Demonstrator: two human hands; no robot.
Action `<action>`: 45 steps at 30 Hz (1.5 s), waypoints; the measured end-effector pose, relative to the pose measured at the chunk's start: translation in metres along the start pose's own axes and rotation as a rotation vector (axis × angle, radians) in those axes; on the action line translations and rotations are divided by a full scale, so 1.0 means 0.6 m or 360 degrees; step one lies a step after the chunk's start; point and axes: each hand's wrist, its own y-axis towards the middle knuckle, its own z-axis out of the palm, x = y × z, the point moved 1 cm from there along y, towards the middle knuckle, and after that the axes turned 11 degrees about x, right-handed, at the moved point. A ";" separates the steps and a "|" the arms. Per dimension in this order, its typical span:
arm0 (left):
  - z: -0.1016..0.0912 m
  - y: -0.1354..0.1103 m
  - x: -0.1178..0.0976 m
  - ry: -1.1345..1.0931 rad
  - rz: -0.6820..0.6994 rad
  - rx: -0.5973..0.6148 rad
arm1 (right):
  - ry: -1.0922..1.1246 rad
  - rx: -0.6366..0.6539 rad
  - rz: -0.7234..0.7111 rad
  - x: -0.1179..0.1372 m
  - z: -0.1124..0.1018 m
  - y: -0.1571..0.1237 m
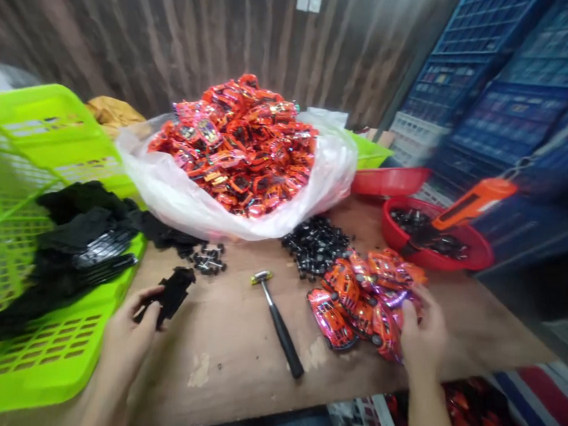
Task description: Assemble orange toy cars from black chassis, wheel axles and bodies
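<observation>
My left hand point(127, 337) is closed on a flat black plastic part point(172, 293) just above the wooden table point(230, 355), beside the green basket. My right hand point(421, 335) rests on the near side of a small heap of shiny red toy car shells point(362, 294), fingers curled onto one of them. A small hammer point(279, 323) with a black handle lies on the table between my hands. Loose black wheel pieces point(315, 244) sit behind the red heap.
A lime green basket point(27, 168) holding black parts point(81, 234) fills the left. A clear bag point(176, 189) heaped with red shells point(240, 142) stands at the back. Red bowls point(433, 257), an orange tool point(473, 203) and blue crates point(506, 94) are at right.
</observation>
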 end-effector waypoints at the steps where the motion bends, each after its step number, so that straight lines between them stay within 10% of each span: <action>1: 0.004 -0.006 -0.004 -0.0165 0.0010 0.0137 | -0.0050 -0.0053 -0.0031 0.013 -0.006 -0.010; 4: 0.028 -0.028 -0.028 -0.0396 0.0106 0.0533 | -0.0146 0.0003 -0.0248 0.075 0.008 -0.043; 7: 0.062 -0.043 -0.055 -0.0340 0.0193 0.0762 | -0.0302 0.0604 -0.0544 0.149 0.080 -0.056; 10: 0.094 -0.046 -0.069 -0.0304 0.0230 0.0913 | -0.0654 0.1033 -0.0451 0.194 0.173 -0.036; 15: 0.120 -0.039 -0.058 -0.0346 0.0217 0.1032 | -0.0676 0.1135 -0.0261 0.203 0.263 -0.004; 27: 0.144 -0.038 -0.023 -0.1452 -0.0355 0.0791 | -0.0386 0.1341 0.0080 0.171 0.247 -0.100; 38: 0.179 -0.070 -0.026 -0.1303 -0.0381 0.0834 | -0.0831 0.1229 0.0094 0.227 0.289 -0.069; 45: 0.179 -0.080 -0.031 -0.0804 0.0046 0.0773 | -0.0088 0.1179 -0.0613 0.273 0.237 -0.127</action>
